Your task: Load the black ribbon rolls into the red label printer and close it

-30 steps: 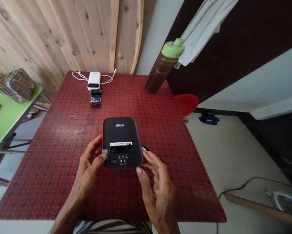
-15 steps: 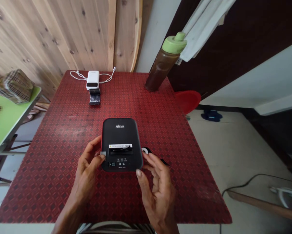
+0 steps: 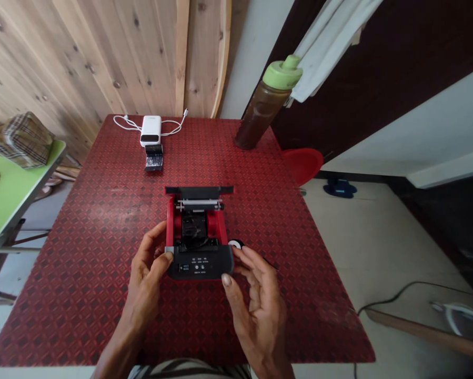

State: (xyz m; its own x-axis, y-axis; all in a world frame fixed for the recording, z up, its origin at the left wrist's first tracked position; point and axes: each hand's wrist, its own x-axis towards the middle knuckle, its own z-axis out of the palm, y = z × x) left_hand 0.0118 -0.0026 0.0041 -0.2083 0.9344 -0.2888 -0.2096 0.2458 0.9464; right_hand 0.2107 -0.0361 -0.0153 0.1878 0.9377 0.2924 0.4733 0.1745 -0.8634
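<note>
The left hand [image 3: 144,276] is closed on the near left corner of a black-and-red label printer [image 3: 200,260], its fingers curled around the side and its thumb pressed on a grey tab [image 3: 169,250]. The right hand [image 3: 258,310] is half open at the near right corner, and this view cannot settle whether its fingertips [image 3: 236,252] touch the casing or sit just apart. The printer lies at the middle of a red patterned table [image 3: 54,337], with its black lid [image 3: 199,190] standing open toward 12 o'clock, exposing a metal bar [image 3: 199,202] and a dark compartment [image 3: 193,226] between red walls. A firm left-hand hold on the body seems the best way to stop it sliding, while the free right hand looks well placed to steady the near edge, with fingers kept clear of the bar. A small round black roll [image 3: 236,243] with a white centre lies just beside the printer at 3 o'clock. Farther out at 12 o'clock sit a white power bank [image 3: 150,130], its white cable [image 3: 126,123] and a small black packet [image 3: 153,157], a green-capped bottle [image 3: 265,110] stands at 1 o'clock, and a plaid cloth [image 3: 21,141] rests on a green table [image 3: 7,205] at 10 o'clock
</note>
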